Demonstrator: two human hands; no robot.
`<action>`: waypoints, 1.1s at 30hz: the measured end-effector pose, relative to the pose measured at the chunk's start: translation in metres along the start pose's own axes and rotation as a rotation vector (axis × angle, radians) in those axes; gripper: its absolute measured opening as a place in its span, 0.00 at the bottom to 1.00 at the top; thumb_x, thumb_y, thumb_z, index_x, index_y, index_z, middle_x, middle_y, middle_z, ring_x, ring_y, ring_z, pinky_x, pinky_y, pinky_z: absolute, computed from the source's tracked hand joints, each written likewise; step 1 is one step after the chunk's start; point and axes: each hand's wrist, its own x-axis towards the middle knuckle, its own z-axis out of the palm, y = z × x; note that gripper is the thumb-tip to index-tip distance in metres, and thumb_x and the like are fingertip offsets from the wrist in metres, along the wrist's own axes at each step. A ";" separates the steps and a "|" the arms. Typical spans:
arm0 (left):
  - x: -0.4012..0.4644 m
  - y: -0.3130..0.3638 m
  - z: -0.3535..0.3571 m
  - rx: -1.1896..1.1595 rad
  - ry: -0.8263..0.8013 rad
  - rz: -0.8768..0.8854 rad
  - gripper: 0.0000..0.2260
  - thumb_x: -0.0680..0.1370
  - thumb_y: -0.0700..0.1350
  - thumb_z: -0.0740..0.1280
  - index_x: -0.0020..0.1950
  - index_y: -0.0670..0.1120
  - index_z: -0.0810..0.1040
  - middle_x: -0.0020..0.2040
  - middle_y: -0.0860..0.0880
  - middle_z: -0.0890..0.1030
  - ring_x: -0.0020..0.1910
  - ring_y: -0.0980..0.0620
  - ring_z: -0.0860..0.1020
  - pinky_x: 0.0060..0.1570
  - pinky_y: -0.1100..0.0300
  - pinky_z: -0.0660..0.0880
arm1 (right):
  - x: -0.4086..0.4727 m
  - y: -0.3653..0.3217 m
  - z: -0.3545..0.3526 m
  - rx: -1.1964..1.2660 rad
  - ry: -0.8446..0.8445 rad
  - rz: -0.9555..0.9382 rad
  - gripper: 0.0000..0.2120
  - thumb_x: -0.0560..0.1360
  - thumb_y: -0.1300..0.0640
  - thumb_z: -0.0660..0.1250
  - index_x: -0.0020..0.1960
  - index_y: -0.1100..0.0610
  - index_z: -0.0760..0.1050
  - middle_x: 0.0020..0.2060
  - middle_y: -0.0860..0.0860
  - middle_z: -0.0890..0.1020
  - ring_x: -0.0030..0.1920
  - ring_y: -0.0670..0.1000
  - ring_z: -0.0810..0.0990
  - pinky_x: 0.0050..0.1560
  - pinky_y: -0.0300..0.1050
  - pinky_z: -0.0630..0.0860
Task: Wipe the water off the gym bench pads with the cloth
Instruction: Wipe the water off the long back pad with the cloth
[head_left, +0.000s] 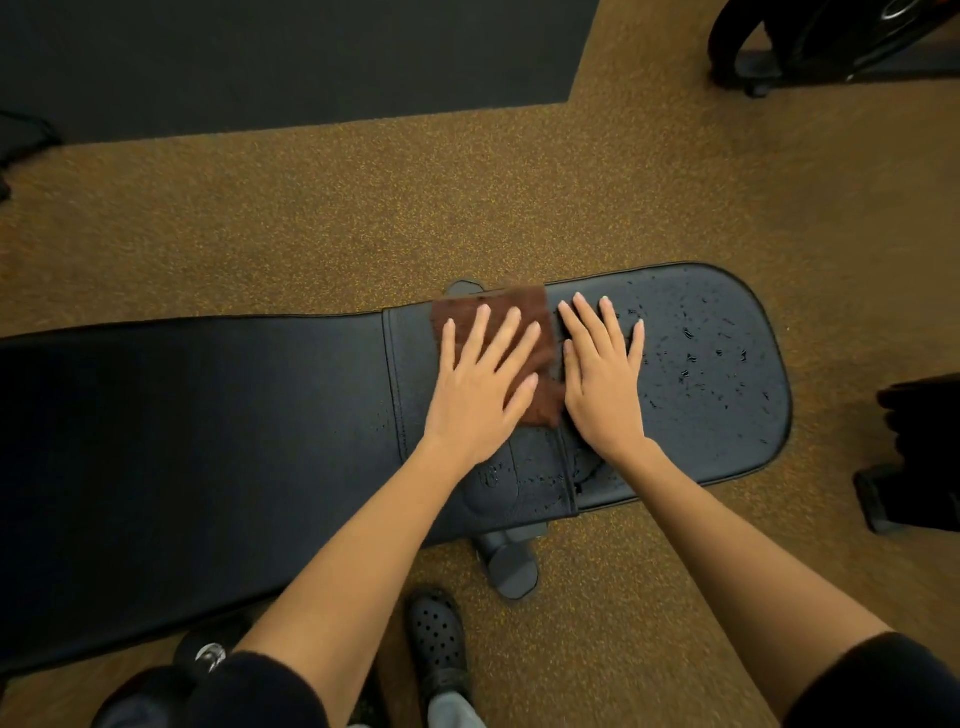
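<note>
A black gym bench lies across the view, with a long back pad (208, 441) on the left and a shorter seat pad (727, 374) on the right. Water droplets cover the seat pad and the near part of the gap between the pads. A brown cloth (545, 332) lies flat at the right end of the back pad, over the gap. My left hand (483, 384) presses flat on the cloth with fingers spread. My right hand (605, 384) rests flat on the wet seat pad, right beside the cloth's edge.
The bench stands on speckled brown rubber flooring (311, 218) with a black mat (260, 52) beyond. A bench foot (511, 566) sticks out toward my black perforated shoe (436, 639). Dark equipment sits at the right edge (914, 457) and the top right corner (831, 41).
</note>
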 end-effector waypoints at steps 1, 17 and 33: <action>-0.010 0.001 0.001 -0.001 -0.008 0.082 0.24 0.82 0.56 0.49 0.77 0.51 0.57 0.77 0.48 0.58 0.77 0.43 0.53 0.72 0.38 0.51 | 0.000 0.001 0.000 0.017 -0.001 -0.004 0.22 0.83 0.56 0.49 0.76 0.54 0.63 0.76 0.50 0.64 0.78 0.55 0.54 0.76 0.65 0.44; -0.045 -0.012 -0.004 -0.028 -0.001 -0.254 0.25 0.81 0.56 0.49 0.78 0.51 0.55 0.78 0.46 0.56 0.77 0.40 0.51 0.74 0.40 0.46 | 0.000 0.000 -0.002 0.060 -0.033 0.009 0.23 0.82 0.54 0.48 0.76 0.55 0.62 0.77 0.50 0.62 0.78 0.55 0.52 0.76 0.62 0.42; -0.128 -0.020 0.006 -0.034 -0.053 -0.054 0.22 0.83 0.55 0.49 0.77 0.53 0.56 0.78 0.49 0.56 0.77 0.45 0.51 0.72 0.42 0.55 | 0.000 0.003 -0.003 0.073 -0.084 0.005 0.24 0.83 0.54 0.48 0.77 0.55 0.60 0.78 0.50 0.59 0.79 0.55 0.49 0.76 0.62 0.41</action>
